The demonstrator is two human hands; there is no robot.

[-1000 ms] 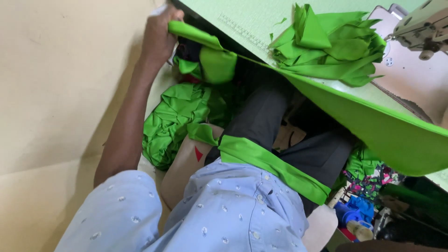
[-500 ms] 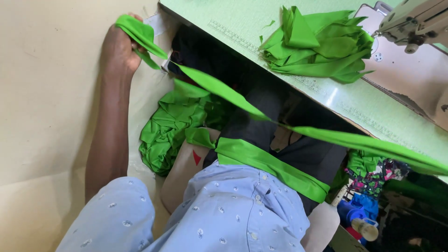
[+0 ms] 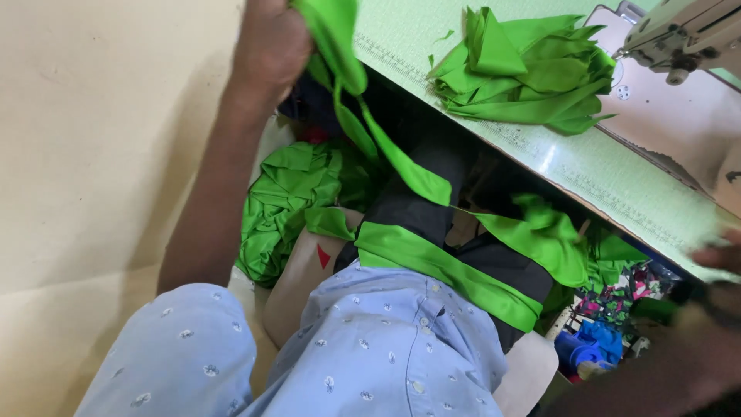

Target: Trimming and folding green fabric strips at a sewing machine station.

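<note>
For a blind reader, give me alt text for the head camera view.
A person's left hand lifts a long green fabric strip beside a sewing table. Folded green pieces lie near the sewing machine; more green cloth sits below.

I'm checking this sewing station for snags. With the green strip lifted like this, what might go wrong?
The left hand lifts a long green strip that trails down under the table edge; it may catch there as it rises. It also runs close to the heap of green fabric by the lap, so it might drag a piece along. The right hand sits at the frame's edge, apart from the strip, so nothing guides the trailing end.
</note>
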